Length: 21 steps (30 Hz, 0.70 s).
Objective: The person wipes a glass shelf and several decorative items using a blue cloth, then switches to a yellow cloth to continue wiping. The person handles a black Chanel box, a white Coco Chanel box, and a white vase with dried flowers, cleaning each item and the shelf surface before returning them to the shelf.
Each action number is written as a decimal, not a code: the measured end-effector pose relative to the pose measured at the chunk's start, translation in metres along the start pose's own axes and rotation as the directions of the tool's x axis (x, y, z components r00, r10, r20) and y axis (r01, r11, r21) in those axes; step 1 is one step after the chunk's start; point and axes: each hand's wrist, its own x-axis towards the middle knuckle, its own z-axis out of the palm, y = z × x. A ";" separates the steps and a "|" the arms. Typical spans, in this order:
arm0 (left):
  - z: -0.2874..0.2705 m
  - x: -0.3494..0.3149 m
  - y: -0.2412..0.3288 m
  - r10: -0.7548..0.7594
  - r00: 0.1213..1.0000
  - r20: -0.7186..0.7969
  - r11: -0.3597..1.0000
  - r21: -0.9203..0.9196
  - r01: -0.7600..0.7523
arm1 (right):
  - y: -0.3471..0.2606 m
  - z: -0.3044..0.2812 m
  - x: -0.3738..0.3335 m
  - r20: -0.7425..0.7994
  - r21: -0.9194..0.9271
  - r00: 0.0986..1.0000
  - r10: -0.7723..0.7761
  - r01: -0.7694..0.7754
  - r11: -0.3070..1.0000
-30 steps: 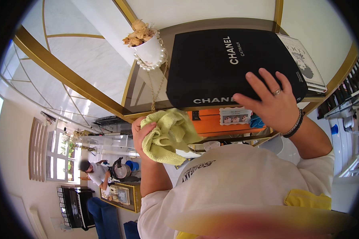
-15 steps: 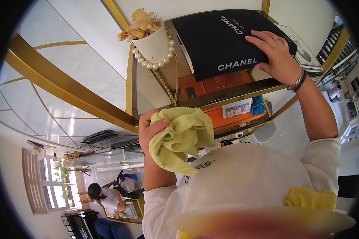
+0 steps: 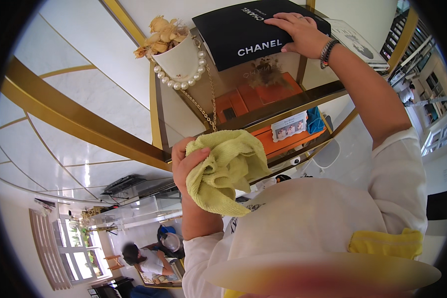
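Observation:
My left hand is closed around a bunched yellow-green cloth, held in front of the shelf's near edge. My right hand lies across a thick black book with white lettering. Its fingers are stretched over the cover and the thumb rests by the side facing me. The book lies on a glass shelf with dark, gold-trimmed edges. Left of it stands a white cup of dried, yellowish flowers. A pearl strand hangs around the cup, with a gold chain trailing from it.
A white-covered book lies right of the black one. Below are orange boxes, a small photo frame and a blue item. A gold frame bar runs along the left. Another person is at lower left.
The black book has slid back on the shelf under my right hand, exposing more glass in front of it. My left hand still grips the cloth. The view has shifted slightly.

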 end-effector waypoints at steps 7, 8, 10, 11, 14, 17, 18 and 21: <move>-0.009 0.002 -0.002 0.056 0.995 0.083 0.983 0.171 -0.070 | 0.006 0.005 0.006 -0.010 0.033 1.000 0.004 -0.004 0.999; -0.010 0.002 -0.002 0.033 0.997 0.074 0.981 0.189 -0.047 | 0.005 0.005 0.006 -0.003 0.036 1.000 0.013 -0.013 0.999; -0.008 0.001 -0.004 -0.134 0.991 -0.014 0.991 -0.006 0.134 | 0.002 0.004 0.005 0.007 0.049 0.999 0.035 -0.035 0.998; -0.006 0.000 -0.005 -0.126 0.991 -0.048 0.992 0.016 0.127 | 0.001 0.003 0.004 -0.017 0.056 1.000 0.022 -0.021 0.998; -0.002 0.002 -0.002 -0.204 0.971 -0.122 0.969 -0.164 0.183 | -0.004 0.000 0.005 -0.004 0.034 0.999 0.041 -0.041 0.999; -0.003 0.009 0.005 -0.520 0.839 -0.159 0.812 -0.396 0.429 | -0.008 -0.002 0.006 -0.001 0.052 0.998 0.056 -0.056 0.997; -0.003 0.010 0.007 -0.560 0.810 -0.173 0.786 -0.419 0.454 | -0.009 -0.002 0.007 0.017 0.066 0.998 0.064 -0.065 0.996; -0.001 0.011 0.006 -0.521 0.833 -0.184 0.823 -0.368 0.434 | -0.009 -0.002 0.007 0.030 0.092 0.998 0.054 -0.057 0.994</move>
